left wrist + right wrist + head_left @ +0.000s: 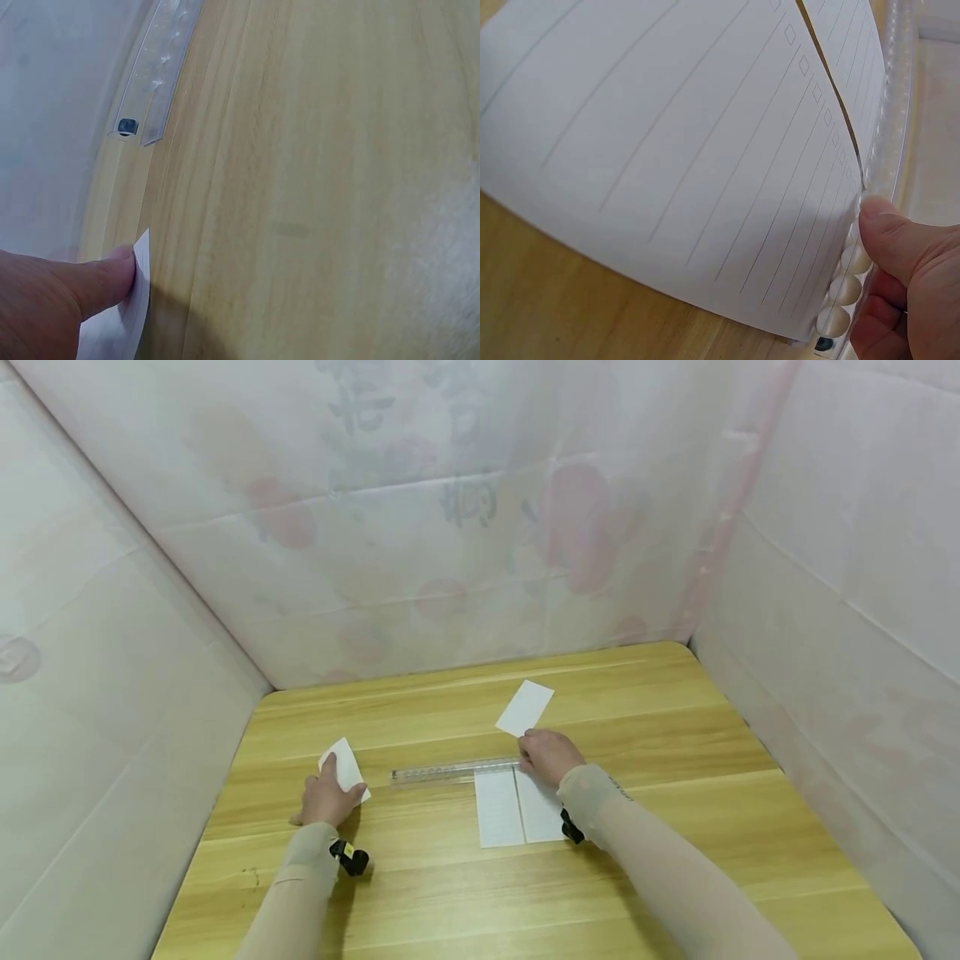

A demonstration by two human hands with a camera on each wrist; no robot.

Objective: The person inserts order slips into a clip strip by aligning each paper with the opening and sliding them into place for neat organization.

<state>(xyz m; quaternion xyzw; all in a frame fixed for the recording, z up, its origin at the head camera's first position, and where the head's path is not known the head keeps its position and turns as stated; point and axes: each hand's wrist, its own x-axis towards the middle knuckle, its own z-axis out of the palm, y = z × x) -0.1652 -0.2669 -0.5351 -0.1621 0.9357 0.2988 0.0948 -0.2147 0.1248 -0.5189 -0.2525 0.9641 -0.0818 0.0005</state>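
Note:
In the head view my left hand (325, 800) holds a small white sheet of paper (348, 766) at the table's left side. The left wrist view shows the thumb on its edge and the paper bowed upright. My right hand (551, 755) pinches a clear plastic loose-leaf binder strip (431, 773) near its right end. Thumb above and curled fingers below grip its row of clear rings (844, 289) in the right wrist view. Two lined white sheets, a left one (498, 810) and a right one (540, 806), lie side by side along the strip, a narrow gap between them.
A loose white sheet (525, 708) lies on the wooden table (420, 893) just beyond my right hand. Pale printed fabric walls (450, 568) enclose the table's back and sides. Each wrist carries a small black camera.

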